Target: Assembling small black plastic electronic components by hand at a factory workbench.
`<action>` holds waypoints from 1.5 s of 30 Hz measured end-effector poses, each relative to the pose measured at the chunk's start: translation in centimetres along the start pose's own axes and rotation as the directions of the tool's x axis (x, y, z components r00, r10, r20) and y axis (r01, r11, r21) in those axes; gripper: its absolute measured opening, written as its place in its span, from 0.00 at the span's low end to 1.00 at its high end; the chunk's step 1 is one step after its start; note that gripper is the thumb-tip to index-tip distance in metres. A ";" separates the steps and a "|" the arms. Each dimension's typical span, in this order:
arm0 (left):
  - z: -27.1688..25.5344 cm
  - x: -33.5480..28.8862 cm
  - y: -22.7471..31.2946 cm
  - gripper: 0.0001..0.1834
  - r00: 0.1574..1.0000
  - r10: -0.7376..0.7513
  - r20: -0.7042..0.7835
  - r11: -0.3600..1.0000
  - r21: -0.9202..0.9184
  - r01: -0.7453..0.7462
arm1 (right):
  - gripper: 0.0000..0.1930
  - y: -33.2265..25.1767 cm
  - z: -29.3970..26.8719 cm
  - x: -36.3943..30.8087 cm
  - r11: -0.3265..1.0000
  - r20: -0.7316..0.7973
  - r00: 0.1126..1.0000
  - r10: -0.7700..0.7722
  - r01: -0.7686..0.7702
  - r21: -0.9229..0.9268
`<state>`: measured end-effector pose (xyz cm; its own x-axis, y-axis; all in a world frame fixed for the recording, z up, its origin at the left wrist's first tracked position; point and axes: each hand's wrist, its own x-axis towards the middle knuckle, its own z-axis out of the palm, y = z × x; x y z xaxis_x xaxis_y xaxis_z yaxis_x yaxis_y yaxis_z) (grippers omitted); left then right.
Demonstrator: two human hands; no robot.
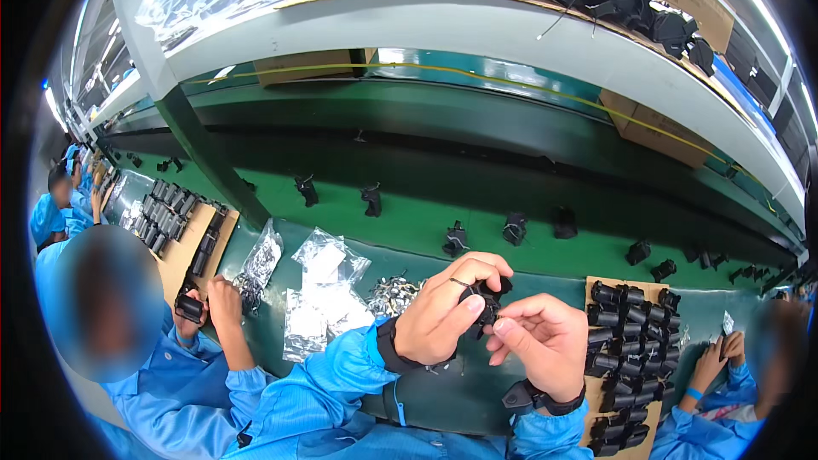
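Note:
A small black plastic housing (488,300) is held up over the bench between my two hands. My left hand (443,311) wraps round it, with a thin dark wire looped over one finger. Thumb and fingertips of my right hand (541,336) pinch at the housing's right side; whatever small piece they grip there is too hidden to name. Just left of my hands lies a heap of small wired parts (394,296), beside clear plastic bags with white contents (328,307).
Rows of black housings (630,341) fill cardboard at right; more housings (170,213) lie at left. Several housings stand on the green conveyor (409,230). A shelf (477,21) runs overhead on a post (204,149). Co-workers' hands (223,302) work at left, others (711,362) at right.

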<state>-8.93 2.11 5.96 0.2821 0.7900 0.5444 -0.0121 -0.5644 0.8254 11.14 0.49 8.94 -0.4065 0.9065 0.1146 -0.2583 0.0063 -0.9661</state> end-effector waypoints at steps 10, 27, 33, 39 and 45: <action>0.2 -0.2 1.2 0.22 0.993 0.007 -0.120 0.964 0.265 0.025 | 0.09 0.6 1.4 0.5 0.566 0.000 0.842 -0.539 0.363 -0.740; -1.7 0.6 0.4 0.15 0.933 0.302 -0.194 0.849 0.499 -0.171 | 0.06 -0.2 -1.8 0.4 0.854 -0.346 0.822 -0.453 0.288 -0.434; -0.6 -0.2 0.2 0.16 0.905 0.384 -0.180 0.750 0.633 -0.193 | 0.11 0.3 0.4 0.3 0.998 0.002 0.998 0.058 -0.058 0.006; -0.1 0.2 0.6 0.15 0.927 0.342 -0.152 0.747 0.643 -0.170 | 0.05 -0.1 -0.1 0.4 0.837 -0.036 0.910 -0.413 0.364 -0.408; -0.3 0.6 0.8 0.16 0.960 0.260 -0.101 0.833 0.527 -0.170 | 0.05 0.0 -0.4 0.8 0.779 -0.145 0.851 -0.504 0.376 -0.503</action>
<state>-9.10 2.21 7.02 0.1710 0.6362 0.7523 0.4473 -0.7305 0.5161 11.15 1.33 8.94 -0.0888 0.8296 0.5512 0.0869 0.5577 -0.8255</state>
